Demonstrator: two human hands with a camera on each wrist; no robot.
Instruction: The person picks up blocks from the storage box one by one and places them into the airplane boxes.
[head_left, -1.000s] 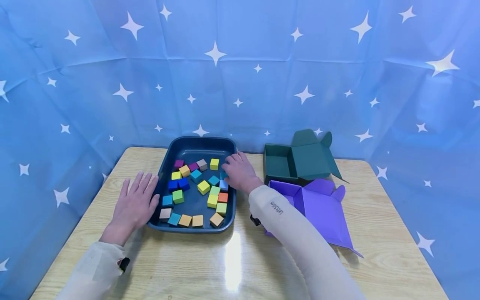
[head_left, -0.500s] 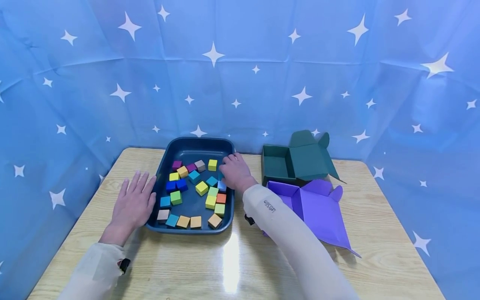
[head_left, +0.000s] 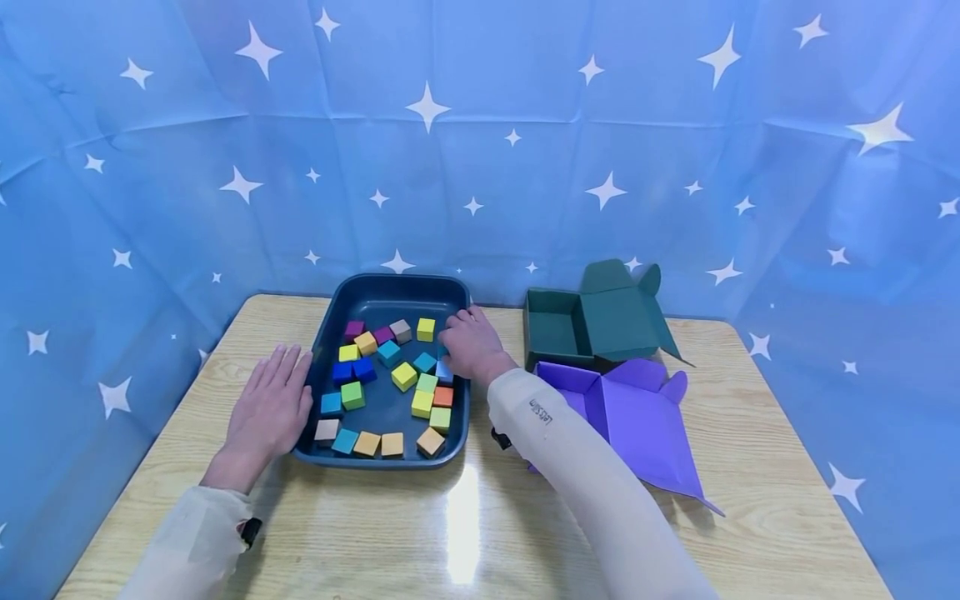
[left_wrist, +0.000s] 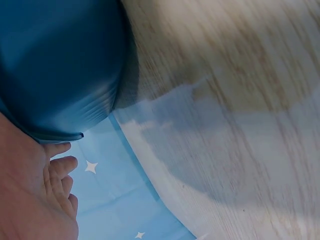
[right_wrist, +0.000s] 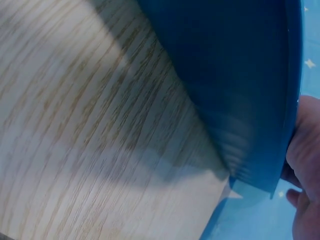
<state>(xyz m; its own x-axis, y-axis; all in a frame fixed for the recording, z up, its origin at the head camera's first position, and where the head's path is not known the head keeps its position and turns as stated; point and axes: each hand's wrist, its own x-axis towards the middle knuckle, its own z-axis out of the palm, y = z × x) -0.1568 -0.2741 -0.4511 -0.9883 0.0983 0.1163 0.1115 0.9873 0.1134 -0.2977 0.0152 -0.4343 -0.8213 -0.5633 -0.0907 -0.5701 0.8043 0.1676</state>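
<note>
A dark blue tray (head_left: 401, 292) holds several small coloured cubes, among them yellow (head_left: 426, 330), orange (head_left: 392, 445) and blue (head_left: 364, 369) ones. My left hand (head_left: 270, 404) rests at the tray's left rim with its fingers together and straight; in the left wrist view, the tray's outer wall (left_wrist: 65, 65) is beside it. Over the right rim reaches my right hand (head_left: 474, 343), fingers bent down into the tray by a light blue cube (head_left: 444, 372). Its fingertips are hidden, so whether they pinch a cube does not show. The right wrist view has this hand (right_wrist: 307, 160) behind the tray wall.
To the right of the tray stand an open dark green box (head_left: 558, 325) and, nearer, an open purple box (head_left: 652, 425), both with lids folded out. My right forearm partly covers the purple box. A blue star-patterned cloth (head_left: 480, 167) hangs behind the wooden table (head_left: 360, 533).
My left hand's fingers have drawn closer together beside the tray. The right hand stays over the right rim, and the cubes keep their places.
</note>
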